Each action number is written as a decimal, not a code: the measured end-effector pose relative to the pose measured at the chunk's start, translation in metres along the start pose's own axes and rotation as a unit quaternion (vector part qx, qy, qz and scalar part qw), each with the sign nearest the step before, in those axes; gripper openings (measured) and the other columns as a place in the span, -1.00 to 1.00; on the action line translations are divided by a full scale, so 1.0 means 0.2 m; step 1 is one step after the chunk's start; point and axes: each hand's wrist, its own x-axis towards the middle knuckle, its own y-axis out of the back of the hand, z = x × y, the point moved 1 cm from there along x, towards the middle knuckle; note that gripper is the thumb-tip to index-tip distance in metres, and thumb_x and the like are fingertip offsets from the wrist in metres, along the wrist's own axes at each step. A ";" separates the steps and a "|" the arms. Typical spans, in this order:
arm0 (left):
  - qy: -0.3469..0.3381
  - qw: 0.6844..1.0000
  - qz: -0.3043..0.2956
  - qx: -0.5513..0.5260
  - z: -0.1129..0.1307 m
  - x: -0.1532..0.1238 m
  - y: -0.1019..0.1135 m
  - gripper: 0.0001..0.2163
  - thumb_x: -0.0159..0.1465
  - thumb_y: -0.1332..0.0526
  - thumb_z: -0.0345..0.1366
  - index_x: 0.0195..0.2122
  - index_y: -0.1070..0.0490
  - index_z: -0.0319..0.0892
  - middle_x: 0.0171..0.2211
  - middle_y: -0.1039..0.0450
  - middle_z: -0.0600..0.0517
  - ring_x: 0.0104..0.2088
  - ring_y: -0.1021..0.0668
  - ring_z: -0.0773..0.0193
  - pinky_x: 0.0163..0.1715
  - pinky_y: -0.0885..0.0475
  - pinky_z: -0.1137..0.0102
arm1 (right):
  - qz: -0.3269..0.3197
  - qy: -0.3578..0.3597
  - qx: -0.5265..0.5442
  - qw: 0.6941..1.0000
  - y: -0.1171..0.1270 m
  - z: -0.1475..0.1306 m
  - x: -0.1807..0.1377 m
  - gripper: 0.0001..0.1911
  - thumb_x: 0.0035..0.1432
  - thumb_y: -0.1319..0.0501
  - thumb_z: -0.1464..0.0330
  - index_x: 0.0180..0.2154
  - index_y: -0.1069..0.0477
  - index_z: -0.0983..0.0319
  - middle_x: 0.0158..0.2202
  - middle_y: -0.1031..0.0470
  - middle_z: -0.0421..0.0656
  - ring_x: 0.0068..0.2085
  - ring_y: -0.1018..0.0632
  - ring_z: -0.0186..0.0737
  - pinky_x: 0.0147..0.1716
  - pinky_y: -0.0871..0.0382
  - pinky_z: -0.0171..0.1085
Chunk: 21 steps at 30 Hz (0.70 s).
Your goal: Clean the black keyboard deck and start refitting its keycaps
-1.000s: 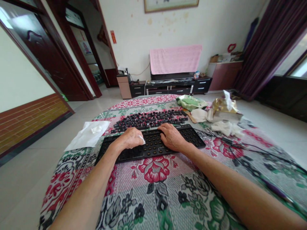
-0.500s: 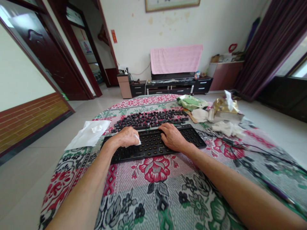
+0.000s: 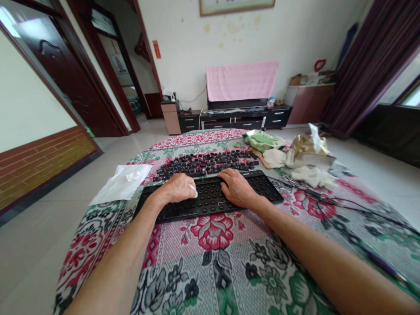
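A black keyboard point(image 3: 210, 197) with its keycaps off lies across the table, rows of round key seats showing. Over its left half, my left hand point(image 3: 179, 188) is closed on a wad of white tissue point(image 3: 193, 190), pressed to the keyboard's face. My right hand point(image 3: 236, 187) lies on the keyboard right of the middle, palm down, fingers stretched toward the far edge and thumb apart. Just beyond the keyboard is a spread heap of loose black keycaps point(image 3: 203, 162).
White paper sheets point(image 3: 121, 183) with a crumpled tissue lie at the left. To the right are a green packet point(image 3: 264, 140), a gold tissue pack point(image 3: 310, 146), crumpled tissues point(image 3: 313, 176), black cables point(image 3: 354, 205) and a screwdriver point(image 3: 382, 264). A flowered cloth point(image 3: 210, 271) covers the table.
My left hand has shifted slightly to the right across the keyboard with the tissue in it. My right hand stays in place on the keyboard.
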 end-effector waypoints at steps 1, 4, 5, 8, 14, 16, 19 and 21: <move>-0.007 1.000 0.008 -0.006 0.01 0.00 -0.01 -0.77 -0.05 -0.16 -0.22 -0.42 -0.51 -0.18 -0.56 -0.44 0.08 -0.52 -0.41 0.35 -0.52 -0.21 0.48 | 0.000 -0.001 0.001 1.000 0.00 0.00 0.00 -0.69 0.12 -0.01 0.47 -0.10 -0.37 0.34 -0.13 -0.38 0.00 -0.09 -0.35 -0.14 -0.01 -0.19 -0.17; -0.033 0.999 0.034 0.003 0.05 0.00 -0.05 -0.79 -0.03 -0.12 -0.26 -0.44 -0.51 -0.18 -0.59 -0.42 0.08 -0.53 -0.41 0.34 -0.52 -0.20 0.48 | 0.000 0.001 0.005 1.000 0.00 0.00 0.00 -0.69 0.12 -0.01 0.47 -0.10 -0.37 0.34 -0.13 -0.38 0.01 -0.08 -0.35 -0.13 -0.01 -0.18 -0.15; -0.041 0.998 0.044 0.010 0.05 0.00 -0.06 -0.79 -0.02 -0.11 -0.27 -0.45 -0.51 -0.18 -0.60 -0.41 0.08 -0.53 -0.42 0.34 -0.51 -0.20 0.47 | 0.000 0.002 0.004 1.000 0.00 0.00 0.00 -0.69 0.12 -0.01 0.47 -0.10 -0.37 0.34 -0.13 -0.38 0.01 -0.08 -0.35 -0.13 -0.01 -0.18 -0.16; -0.070 0.995 0.068 0.010 0.05 0.00 -0.07 -0.80 0.01 -0.10 -0.30 -0.46 -0.51 -0.18 -0.60 -0.41 0.08 -0.53 -0.42 0.35 -0.50 -0.20 0.47 | 0.000 0.001 -0.001 1.000 -0.01 0.00 0.00 -0.69 0.12 -0.01 0.47 -0.09 -0.37 0.33 -0.12 -0.38 0.00 -0.07 -0.35 -0.13 -0.01 -0.18 -0.16; -0.121 0.987 0.095 -0.042 0.03 0.02 -0.09 -0.84 0.04 -0.14 -0.30 -0.45 -0.50 -0.19 -0.56 -0.43 0.10 -0.53 -0.43 0.38 -0.50 -0.22 0.49 | 0.001 -0.002 -0.003 1.000 -0.01 0.00 0.00 -0.68 0.13 -0.01 0.47 -0.09 -0.36 0.33 -0.12 -0.38 -0.01 -0.09 -0.35 -0.14 -0.01 -0.19 -0.17; -0.156 0.981 0.107 -0.034 0.04 0.03 -0.11 -0.86 0.05 -0.14 -0.32 -0.43 -0.49 -0.18 -0.52 -0.46 0.10 -0.50 -0.44 0.38 -0.46 -0.25 0.49 | 0.000 -0.002 -0.004 1.000 -0.01 0.00 0.00 -0.68 0.12 -0.01 0.47 -0.09 -0.36 0.34 -0.13 -0.38 -0.01 -0.08 -0.35 -0.14 -0.01 -0.19 -0.17; -0.192 0.973 0.125 0.008 0.05 0.05 -0.15 -0.86 0.07 -0.14 -0.35 -0.42 -0.49 -0.17 -0.46 -0.47 0.06 -0.45 -0.46 0.34 -0.39 -0.28 0.46 | -0.001 -0.002 -0.004 1.000 0.00 0.00 0.00 -0.68 0.12 -0.02 0.47 -0.09 -0.36 0.33 -0.13 -0.38 0.00 -0.08 -0.35 -0.14 -0.01 -0.18 -0.16; -0.204 0.969 0.137 0.017 0.04 0.06 -0.16 -0.86 0.09 -0.14 -0.34 -0.41 -0.49 -0.18 -0.45 -0.46 0.05 -0.43 -0.46 0.33 -0.36 -0.29 0.44 | 0.000 -0.003 -0.002 1.000 0.00 0.00 0.00 -0.68 0.12 -0.02 0.47 -0.09 -0.36 0.33 -0.12 -0.38 0.00 -0.08 -0.35 -0.14 -0.01 -0.19 -0.15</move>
